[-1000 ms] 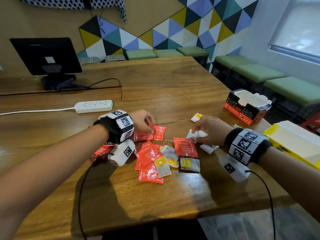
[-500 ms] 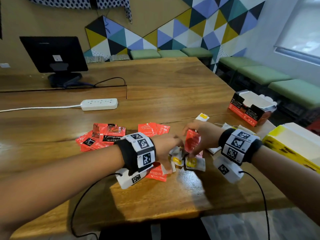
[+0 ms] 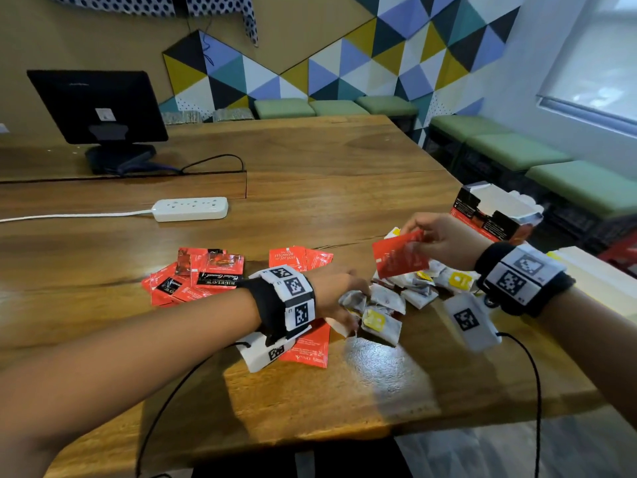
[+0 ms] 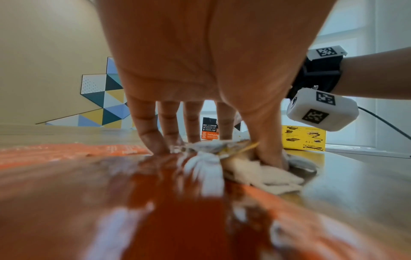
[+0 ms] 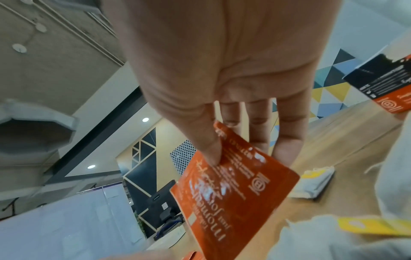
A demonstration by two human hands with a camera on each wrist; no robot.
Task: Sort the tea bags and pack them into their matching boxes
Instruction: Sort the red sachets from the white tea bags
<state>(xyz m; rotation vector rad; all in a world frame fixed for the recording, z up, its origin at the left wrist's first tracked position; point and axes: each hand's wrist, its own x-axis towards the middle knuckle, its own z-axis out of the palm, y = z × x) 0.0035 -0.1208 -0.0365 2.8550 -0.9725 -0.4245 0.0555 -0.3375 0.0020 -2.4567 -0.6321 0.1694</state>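
Observation:
My right hand (image 3: 413, 232) pinches a red sachet (image 3: 400, 257) by one corner and holds it above the table; the right wrist view shows the thumb on its printed face (image 5: 233, 190). My left hand (image 3: 339, 291) reaches down with straight fingers (image 4: 153, 137) onto the white tea bags with yellow tags (image 3: 382, 317), and its thumb presses on one of them (image 4: 262, 174). More white bags (image 3: 448, 281) lie under the right wrist. Red sachets are piled at the left (image 3: 196, 276). An open red-and-black box (image 3: 489, 215) and a yellow box (image 3: 599, 281) stand at the right.
The wooden table (image 3: 310, 188) carries a white power strip (image 3: 191, 208) and a black monitor (image 3: 96, 108) at the far left. Two red sachets (image 3: 298, 258) lie beyond my left wrist, and one (image 3: 306, 346) under it. Green benches (image 3: 510, 153) line the wall.
My left hand has moved right from the red sachets onto the white tea bags. My right hand has picked a red sachet out of the pile and lifted it.

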